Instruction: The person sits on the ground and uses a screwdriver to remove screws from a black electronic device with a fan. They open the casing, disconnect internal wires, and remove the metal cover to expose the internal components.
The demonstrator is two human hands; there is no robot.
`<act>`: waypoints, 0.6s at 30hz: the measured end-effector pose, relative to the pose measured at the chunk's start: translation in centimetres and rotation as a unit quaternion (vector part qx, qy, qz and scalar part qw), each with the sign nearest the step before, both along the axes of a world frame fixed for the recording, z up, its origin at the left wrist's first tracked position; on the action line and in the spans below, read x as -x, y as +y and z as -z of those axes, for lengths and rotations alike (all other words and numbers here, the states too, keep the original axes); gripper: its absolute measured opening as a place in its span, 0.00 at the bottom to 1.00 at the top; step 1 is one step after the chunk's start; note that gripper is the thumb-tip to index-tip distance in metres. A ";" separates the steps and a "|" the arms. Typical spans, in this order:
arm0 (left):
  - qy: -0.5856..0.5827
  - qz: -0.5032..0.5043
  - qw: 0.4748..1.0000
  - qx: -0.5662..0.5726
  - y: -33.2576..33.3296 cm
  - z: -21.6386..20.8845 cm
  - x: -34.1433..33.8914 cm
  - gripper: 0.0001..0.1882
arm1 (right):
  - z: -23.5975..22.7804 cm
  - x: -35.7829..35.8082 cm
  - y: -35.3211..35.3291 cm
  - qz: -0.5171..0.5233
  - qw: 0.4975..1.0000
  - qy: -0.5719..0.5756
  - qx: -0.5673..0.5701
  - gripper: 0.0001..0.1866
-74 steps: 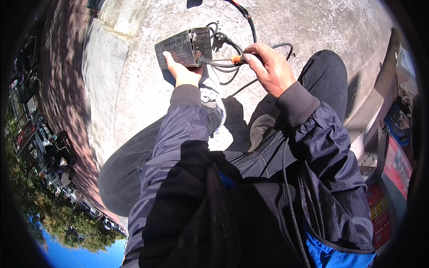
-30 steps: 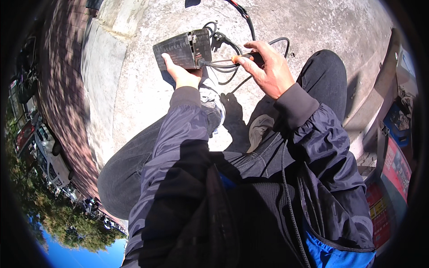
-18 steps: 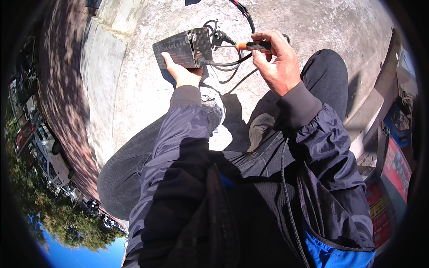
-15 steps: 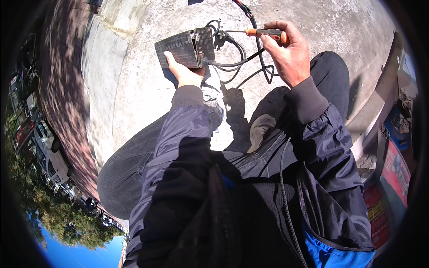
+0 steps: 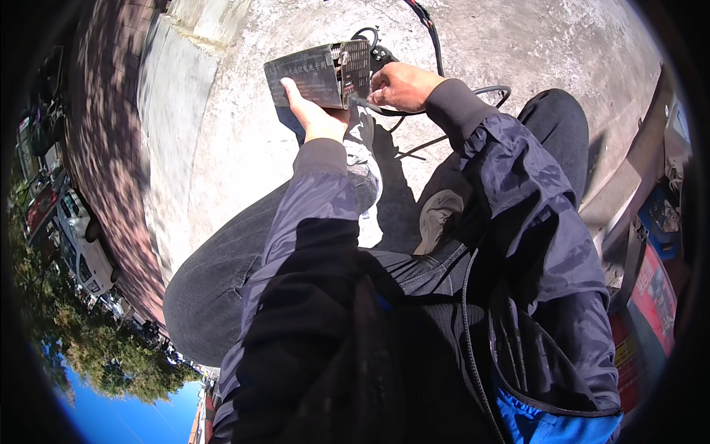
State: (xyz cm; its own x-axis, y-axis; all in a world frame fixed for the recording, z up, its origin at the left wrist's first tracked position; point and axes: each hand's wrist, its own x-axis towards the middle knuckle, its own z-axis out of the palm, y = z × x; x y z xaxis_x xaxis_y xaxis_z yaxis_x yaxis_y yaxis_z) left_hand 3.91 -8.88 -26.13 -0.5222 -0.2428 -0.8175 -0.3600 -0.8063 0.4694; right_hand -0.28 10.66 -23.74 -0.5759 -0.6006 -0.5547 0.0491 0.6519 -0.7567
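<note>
- Black box (image 5: 305,72): held over the pale concrete (image 5: 244,118), ahead of the white shoe (image 5: 364,159); whether it also rests on anything underneath cannot be told.
- The left hand (image 5: 314,117) grips it, thumb flat on the printed face and fingers mostly hidden below, apparently to keep it steady at a tilt.
- Its slotted end panel (image 5: 358,62) is turned to the right, presumably so that the right hand (image 5: 403,86) can reach it; a gap shows along the seam.
- The right hand's fingers are bent close against that panel, beside the cable (image 5: 379,110); whether they grip anything, I cannot tell.
- The cable leaves the panel's near corner and passes beneath the right hand, perhaps left slack so the box can be turned.
- Both forearms reach forward between 2 spread knees, likely to bring the 2 hands together at the box.
</note>
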 end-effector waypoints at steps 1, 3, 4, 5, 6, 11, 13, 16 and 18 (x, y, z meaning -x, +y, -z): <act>-0.002 0.002 1.000 0.004 0.0 -0.1 0.0 0.41 | 0.2 -0.2 -0.2 0.010 1.000 -0.005 -0.004 0.17; -0.006 0.000 1.000 -0.007 0.0 -0.2 -0.1 0.41 | 0.4 -0.4 -0.5 0.027 0.999 -0.009 -0.021 0.16; -0.008 -0.003 1.000 -0.009 0.1 -0.1 -0.1 0.42 | 0.5 -0.4 -0.6 0.033 0.999 -0.007 -0.032 0.16; -0.010 -0.007 1.000 -0.009 0.1 -0.1 0.0 0.42 | 0.4 -0.4 -0.7 0.040 0.998 -0.006 -0.041 0.15; -0.005 -0.010 1.000 -0.014 0.1 -0.1 0.0 0.42 | 0.4 -0.3 -0.8 0.050 0.998 -0.011 -0.045 0.14; 0.007 -0.017 1.000 -0.018 0.2 0.3 0.0 0.42 | 0.2 0.2 -0.5 0.123 0.989 -0.052 -0.067 0.11; 0.019 -0.019 0.999 -0.031 0.2 0.3 -0.1 0.43 | 0.2 0.4 -0.2 0.041 0.996 0.020 -0.070 0.12; 0.003 -0.017 1.000 -0.025 0.2 0.2 -0.1 0.43 | 0.3 0.0 -0.1 0.127 0.988 -0.081 -0.029 0.13; -0.004 -0.014 1.000 -0.018 0.2 0.2 -0.1 0.43 | 0.5 -0.2 -0.5 0.107 0.992 -0.049 -0.054 0.14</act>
State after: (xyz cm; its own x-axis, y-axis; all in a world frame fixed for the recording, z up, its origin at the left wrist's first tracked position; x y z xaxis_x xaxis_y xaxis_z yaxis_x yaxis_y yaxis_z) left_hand 3.97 -8.66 -26.31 -0.5091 -0.2280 -0.8299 -0.3413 -0.8317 0.4379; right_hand -0.07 10.20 -24.19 -0.6234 -0.4043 -0.6692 0.2654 0.6957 -0.6675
